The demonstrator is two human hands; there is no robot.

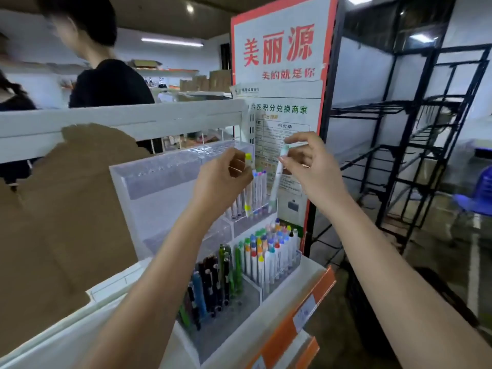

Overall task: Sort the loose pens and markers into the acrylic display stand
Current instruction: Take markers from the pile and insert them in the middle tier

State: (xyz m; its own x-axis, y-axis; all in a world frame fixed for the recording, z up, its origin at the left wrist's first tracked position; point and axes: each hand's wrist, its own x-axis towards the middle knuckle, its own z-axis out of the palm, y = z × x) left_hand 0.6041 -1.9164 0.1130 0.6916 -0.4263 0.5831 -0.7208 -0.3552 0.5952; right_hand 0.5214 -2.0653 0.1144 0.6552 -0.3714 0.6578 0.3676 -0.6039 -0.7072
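Note:
A tiered clear acrylic display stand [159,187] sits on a white shelf. My left hand [226,179] grips a white marker with yellow caps [248,201], its lower end at the middle tier's holes. My right hand [306,161] pinches the top of a white marker with a pale green cap [277,179], whose lower tip sits at the right end of that same tier. A few markers [259,190] stand between them. The lowest tier holds several coloured-cap markers [269,249] and dark and green pens [213,278].
A red-bordered poster [282,62] stands right behind the stand. Black metal racks [415,155] fill the right side. Brown torn cardboard [66,209] covers the left. A person in black [106,75] stands beyond the white shelf rail [119,121]. An orange price strip [306,315] edges the shelf.

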